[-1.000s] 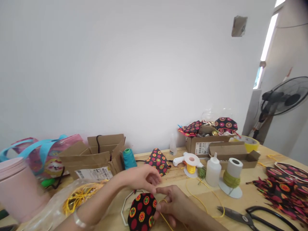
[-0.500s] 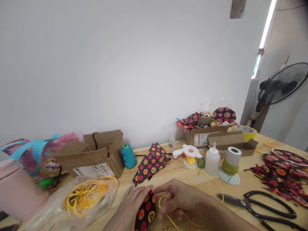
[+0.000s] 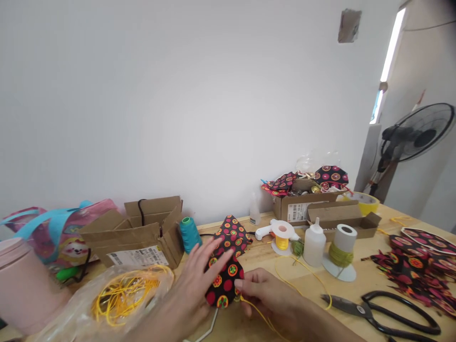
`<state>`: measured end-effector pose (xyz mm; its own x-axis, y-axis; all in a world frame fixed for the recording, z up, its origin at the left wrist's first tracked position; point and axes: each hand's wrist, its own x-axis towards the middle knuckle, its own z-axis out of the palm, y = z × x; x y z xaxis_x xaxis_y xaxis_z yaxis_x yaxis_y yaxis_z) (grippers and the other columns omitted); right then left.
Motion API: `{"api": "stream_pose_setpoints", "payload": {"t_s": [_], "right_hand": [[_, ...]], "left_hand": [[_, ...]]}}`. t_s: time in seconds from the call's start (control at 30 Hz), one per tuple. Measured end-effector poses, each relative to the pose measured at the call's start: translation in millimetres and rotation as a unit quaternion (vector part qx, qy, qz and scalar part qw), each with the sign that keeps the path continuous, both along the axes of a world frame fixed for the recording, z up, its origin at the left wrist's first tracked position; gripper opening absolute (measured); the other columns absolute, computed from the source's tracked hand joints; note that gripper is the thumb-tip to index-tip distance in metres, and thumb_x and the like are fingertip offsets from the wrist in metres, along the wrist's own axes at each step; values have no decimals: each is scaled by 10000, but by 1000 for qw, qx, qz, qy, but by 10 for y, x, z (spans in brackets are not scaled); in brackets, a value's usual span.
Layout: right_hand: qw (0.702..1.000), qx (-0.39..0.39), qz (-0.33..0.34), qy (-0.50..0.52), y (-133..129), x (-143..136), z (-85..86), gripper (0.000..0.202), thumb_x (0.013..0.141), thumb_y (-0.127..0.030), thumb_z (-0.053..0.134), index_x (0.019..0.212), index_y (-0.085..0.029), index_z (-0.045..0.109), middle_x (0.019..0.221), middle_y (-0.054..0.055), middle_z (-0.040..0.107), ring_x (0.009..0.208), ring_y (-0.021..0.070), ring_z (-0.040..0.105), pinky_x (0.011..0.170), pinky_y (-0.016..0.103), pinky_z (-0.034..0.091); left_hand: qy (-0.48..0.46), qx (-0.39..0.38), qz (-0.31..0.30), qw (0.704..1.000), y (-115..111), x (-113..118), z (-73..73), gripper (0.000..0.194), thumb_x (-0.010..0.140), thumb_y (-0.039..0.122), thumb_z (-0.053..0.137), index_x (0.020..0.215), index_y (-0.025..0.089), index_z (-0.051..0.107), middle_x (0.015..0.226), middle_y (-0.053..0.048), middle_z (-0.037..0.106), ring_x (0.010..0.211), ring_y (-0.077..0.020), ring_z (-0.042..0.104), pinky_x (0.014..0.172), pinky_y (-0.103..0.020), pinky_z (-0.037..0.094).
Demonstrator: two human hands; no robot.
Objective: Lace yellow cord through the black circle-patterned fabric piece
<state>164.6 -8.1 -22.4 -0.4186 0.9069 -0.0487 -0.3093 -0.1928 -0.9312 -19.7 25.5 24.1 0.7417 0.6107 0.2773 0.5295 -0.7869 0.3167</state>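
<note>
A small black fabric piece [image 3: 228,280] with red dots and flower-like circles is held up low in the middle of the view. My left hand [image 3: 199,275] lies along its left side, fingers stretched and spread, touching it. With thumb and fingers my right hand [image 3: 261,289] pinches its lower right edge. A yellow cord [image 3: 261,316] runs from that corner down past my right hand. Below the piece a thin white strip [image 3: 213,323] shows. Just behind lies another patterned fabric piece [image 3: 233,232], partly covered by the held one.
Black-handled scissors [image 3: 363,308] and patterned scraps [image 3: 413,266] lie to the right. Behind stand a white squeeze bottle [image 3: 314,244], a yellow ribbon spool [image 3: 282,235] and a green cord spool [image 3: 342,249]. Leftward are a teal thread cone [image 3: 190,235], an open carton [image 3: 142,237] and bagged yellow cord [image 3: 124,294].
The fabric piece has been raised and turned to show more of its face. My left fingers have spread, and my right hand has closed on its edge. The view has tilted slightly.
</note>
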Motion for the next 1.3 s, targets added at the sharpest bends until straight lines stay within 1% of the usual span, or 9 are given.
{"api": "stream_pose_setpoints", "payload": {"t_s": [0.07, 0.17, 0.3, 0.4, 0.57, 0.7, 0.87, 1.1, 1.3], "right_hand": [[998, -21, -40, 38, -6, -36, 38, 372, 701, -461, 591, 564, -135, 476, 517, -35, 497, 478, 47, 363, 455, 165, 213], [986, -100, -102, 90, 5, -70, 49, 386, 631, -480, 647, 615, -157, 436, 501, -55, 482, 411, 33, 273, 404, 176, 139], [980, -134, -116, 94, 34, -71, -18, 383, 619, -471, 654, 640, -175, 413, 474, -103, 388, 357, 17, 219, 376, 173, 94], [984, -129, -110, 57, 47, -54, -57, 367, 647, -481, 634, 612, -154, 472, 406, -92, 396, 332, 23, 286, 356, 170, 133], [997, -63, -37, -22, 75, 11, -44, 564, 750, -606, 422, 693, -85, 630, 461, -15, 507, 304, 26, 332, 325, 175, 148], [997, -22, -10, -77, 110, 116, 5, 601, 804, -588, 341, 760, -89, 674, 603, 20, 550, 357, 20, 326, 344, 176, 141], [991, 0, 23, -129, 104, 222, 94, 379, 772, -458, 527, 737, -117, 689, 535, -20, 522, 407, 30, 290, 390, 178, 155], [986, 14, 9, -165, 84, 180, 65, 246, 690, -386, 642, 717, -145, 689, 500, -57, 481, 413, 31, 323, 398, 170, 184], [986, 24, -4, -165, 114, 164, 37, 428, 775, -500, 483, 752, -118, 675, 524, -26, 517, 372, 26, 309, 366, 160, 205]], "left_hand": [[-167, -59, 96, 979, -23, 0, -128, 746, 686, 117, 564, 1307, 357, 228, 1425, -24, 216, 1287, -283, 175, 1030, -491, 163], [-371, -297, 178, 862, -81, 62, -326, 621, 671, 313, 648, 1222, 253, 367, 1277, -89, 458, 1156, -267, 428, 960, -390, 342], [-430, -615, 114, 651, -200, 279, -408, 397, 656, 394, 665, 959, 147, 596, 929, -110, 680, 949, -253, 594, 855, -355, 420], [-440, -685, 61, 577, -263, 422, -363, 298, 702, 381, 631, 858, 127, 646, 785, -94, 705, 840, -230, 636, 782, -325, 445], [-421, -703, 80, 567, -238, 436, -396, 262, 707, 388, 625, 792, 141, 638, 701, -71, 691, 725, -184, 643, 562, -212, 435], [-409, -658, 128, 619, -179, 337, -481, 221, 652, 342, 690, 728, 140, 647, 686, -42, 666, 552, -95, 584, 411, -135, 322], [-409, -615, 131, 661, -111, 236, -529, 204, 609, 300, 724, 621, 105, 662, 583, -2, 584, 397, -10, 366, 341, -124, 198], [-410, -629, 125, 648, -111, 254, -508, 258, 604, 312, 720, 542, 103, 582, 481, 65, 440, 343, 20, 209, 331, -134, 89], [-389, -633, 145, 653, -114, 228, -469, 239, 613, 322, 696, 607, 103, 601, 454, 89, 395, 326, 26, 141, 320, -136, 34]]}}
